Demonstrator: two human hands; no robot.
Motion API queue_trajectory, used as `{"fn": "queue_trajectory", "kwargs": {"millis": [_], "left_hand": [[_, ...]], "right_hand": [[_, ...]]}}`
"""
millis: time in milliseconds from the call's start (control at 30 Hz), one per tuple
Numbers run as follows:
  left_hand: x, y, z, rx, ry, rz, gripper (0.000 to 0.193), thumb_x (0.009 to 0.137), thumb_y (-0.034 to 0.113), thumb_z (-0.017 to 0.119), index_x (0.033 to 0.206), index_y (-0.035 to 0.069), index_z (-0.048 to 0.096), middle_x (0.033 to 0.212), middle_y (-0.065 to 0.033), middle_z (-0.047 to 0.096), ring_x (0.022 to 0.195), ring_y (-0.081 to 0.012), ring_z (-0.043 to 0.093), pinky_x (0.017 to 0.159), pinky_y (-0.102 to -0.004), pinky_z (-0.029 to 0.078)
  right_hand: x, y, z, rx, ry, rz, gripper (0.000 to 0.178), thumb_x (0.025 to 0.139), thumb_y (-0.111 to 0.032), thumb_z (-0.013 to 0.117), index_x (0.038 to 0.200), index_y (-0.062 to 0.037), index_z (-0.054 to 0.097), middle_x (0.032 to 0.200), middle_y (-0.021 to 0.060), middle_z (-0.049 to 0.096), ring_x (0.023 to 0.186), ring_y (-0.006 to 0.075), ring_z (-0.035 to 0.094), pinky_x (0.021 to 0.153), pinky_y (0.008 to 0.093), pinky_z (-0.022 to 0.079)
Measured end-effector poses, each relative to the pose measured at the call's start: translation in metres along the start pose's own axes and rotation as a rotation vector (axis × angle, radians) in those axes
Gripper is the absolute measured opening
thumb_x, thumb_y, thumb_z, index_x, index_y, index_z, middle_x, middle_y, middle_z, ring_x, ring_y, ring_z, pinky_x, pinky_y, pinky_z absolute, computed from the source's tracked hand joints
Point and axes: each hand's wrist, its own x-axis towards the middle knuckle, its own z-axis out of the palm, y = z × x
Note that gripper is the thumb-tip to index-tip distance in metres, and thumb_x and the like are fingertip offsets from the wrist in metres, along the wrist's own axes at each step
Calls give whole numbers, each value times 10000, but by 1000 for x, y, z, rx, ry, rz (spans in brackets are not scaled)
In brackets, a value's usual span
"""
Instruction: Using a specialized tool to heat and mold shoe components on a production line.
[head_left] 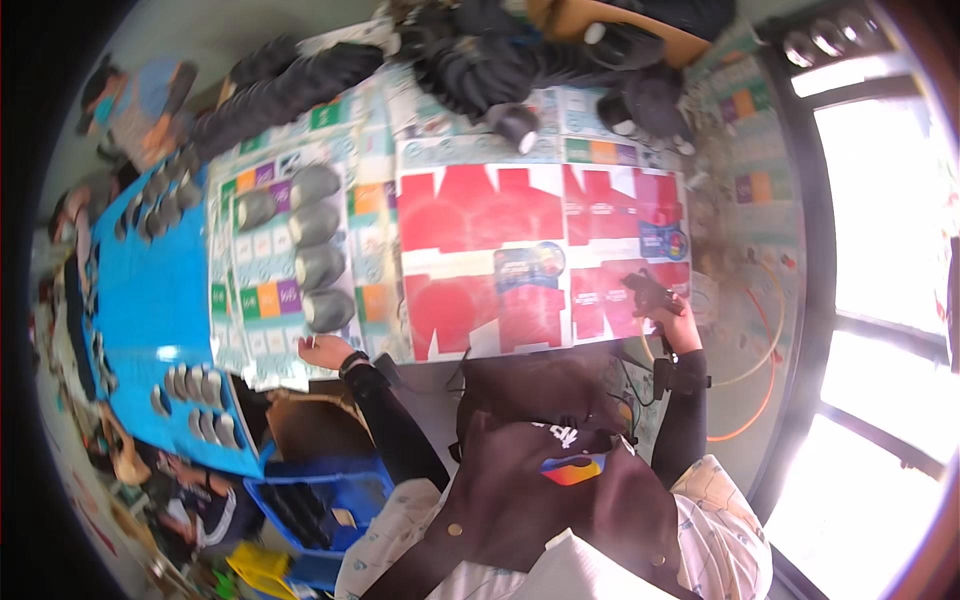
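Observation:
My right hand (680,325) is closed round the grip of a dark gun-shaped tool (655,294), held over the right end of the table by a printed red sheet (480,215). A pale thin hose (768,340) loops beside that hand; where it joins the tool I cannot make out. At the table's front edge, my left hand (325,352) has its fingers apart and nothing visible in them. Just beyond it lies the nearest of several dark grey, rounded cup-like pieces (328,310), in a column. Another such piece (256,209) sits to their left.
Stacks of dark pieces (475,75) line the table's far side. On the left is a blue table (150,300) with more grey pieces and people beside it. A blue crate (320,505) stands low at left. An orange hose (765,400) hangs at right near bright windows.

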Motion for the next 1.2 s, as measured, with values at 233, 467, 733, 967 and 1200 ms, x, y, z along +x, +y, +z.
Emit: {"fn": "queue_trajectory", "kwargs": {"millis": [233, 467, 733, 967, 1200], "left_hand": [[-226, 227, 159, -353, -1254, 121, 589, 898, 381, 778, 1259, -31, 563, 1166, -137, 639, 1084, -236, 622, 874, -379, 546], [-292, 228, 331, 175, -1471, 164, 818, 703, 589, 812, 1066, -130, 670, 919, -200, 727, 875, -323, 702, 789, -447, 545], [-378, 230, 137, -283, -1880, -1066, 228, 938, -2, 646, 1166, 2, 631, 1125, -97, 703, 1049, -237, 691, 835, -335, 615], [-434, 175, -16, -109, -1632, -1172, 366, 947, 163, 732, 1206, -42, 577, 1136, -158, 655, 1051, -317, 682, 879, -401, 626], [-442, 237, -5, 492, -1094, 1141, 747, 749, 389, 866, 1321, 11, 572, 1272, -233, 648, 1164, -384, 626, 1018, -447, 482]], "right_hand": [[-38, 13, -27, 73, 102, 17, 295, 822, -55, 622, 1105, -8, 690, 938, 63, 746, 777, 113, 675, 503, 245, 514], [-82, 39, -45, 166, 39, 16, 332, 825, -21, 640, 1156, -20, 669, 913, 29, 734, 720, 83, 650, 501, 238, 515], [-71, 87, -119, 169, 106, 78, 440, 811, -58, 609, 1246, -7, 652, 935, 27, 729, 715, 61, 631, 493, 192, 468], [11, 114, -175, 216, -78, 15, 339, 795, -77, 627, 1127, -20, 663, 930, 41, 726, 751, 109, 650, 514, 248, 510], [19, 98, -211, 323, -143, 52, 272, 782, -62, 635, 1045, -9, 681, 902, 48, 715, 732, 121, 646, 524, 266, 523]]}}
